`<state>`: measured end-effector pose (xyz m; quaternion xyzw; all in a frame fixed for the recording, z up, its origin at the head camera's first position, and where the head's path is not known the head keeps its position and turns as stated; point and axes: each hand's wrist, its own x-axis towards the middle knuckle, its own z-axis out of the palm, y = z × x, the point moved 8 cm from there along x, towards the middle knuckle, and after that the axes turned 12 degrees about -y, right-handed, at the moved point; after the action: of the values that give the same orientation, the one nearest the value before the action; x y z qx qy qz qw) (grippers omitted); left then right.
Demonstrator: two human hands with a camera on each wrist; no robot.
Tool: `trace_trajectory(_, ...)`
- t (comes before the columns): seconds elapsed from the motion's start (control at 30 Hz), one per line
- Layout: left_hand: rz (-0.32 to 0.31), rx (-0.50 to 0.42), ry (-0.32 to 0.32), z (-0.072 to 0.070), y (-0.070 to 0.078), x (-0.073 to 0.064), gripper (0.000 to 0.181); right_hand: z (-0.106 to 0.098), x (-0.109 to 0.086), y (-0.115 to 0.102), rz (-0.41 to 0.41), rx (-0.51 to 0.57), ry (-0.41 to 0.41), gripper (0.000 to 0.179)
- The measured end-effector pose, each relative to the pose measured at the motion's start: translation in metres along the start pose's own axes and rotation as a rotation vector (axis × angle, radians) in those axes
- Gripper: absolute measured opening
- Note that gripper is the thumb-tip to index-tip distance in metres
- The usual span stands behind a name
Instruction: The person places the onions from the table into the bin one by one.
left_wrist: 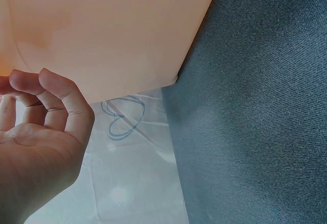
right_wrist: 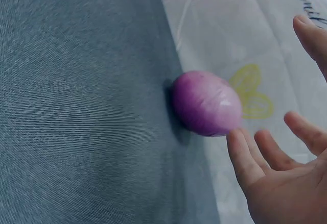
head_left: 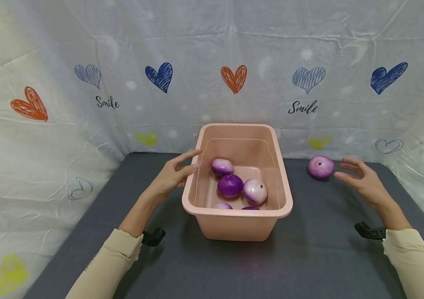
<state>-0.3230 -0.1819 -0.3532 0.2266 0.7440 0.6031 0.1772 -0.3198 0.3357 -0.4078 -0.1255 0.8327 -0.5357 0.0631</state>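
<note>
A pale pink plastic tub [head_left: 236,226] stands in the middle of the table with several purple onions in it, among them a dark one [head_left: 230,185] and a paler one [head_left: 255,191]. At the tub's left rim, my left hand [head_left: 171,176] holds the edge with thumb and fingers; in the left wrist view its curled fingers [left_wrist: 66,99] meet the tub's side. One more onion [head_left: 321,167] lies on the table to the right, close to the back edge. Just right of this onion, my right hand [head_left: 365,185] is spread, holding nothing; its fingertips [right_wrist: 236,138] are close to the onion.
Dark grey cloth [head_left: 309,257] covers the table. A whitish curtain [head_left: 197,50] printed with hearts hangs directly behind the table and along both sides. The tub's far end stands close to the curtain. Black straps [head_left: 154,237] are on both wrists.
</note>
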Motion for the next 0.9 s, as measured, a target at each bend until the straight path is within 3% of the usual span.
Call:
trace_trajectory(0.2,0.001,-0.01,-0.003,0.0,0.0,0.0,0.054,0.005,0.01,0.013,0.077,0.004,0.023,0.082)
trace_trajectory(0.37,0.006,-0.015,-0.006,0.001,0.0,0.0,0.054,0.011,0.021,0.018,0.089,0.037,0.044,0.09)
trace_trajectory(0.9,0.014,-0.008,-0.01,0.001,0.0,0.0,0.054,0.024,0.045,0.027,0.111,0.022,0.08,0.099)
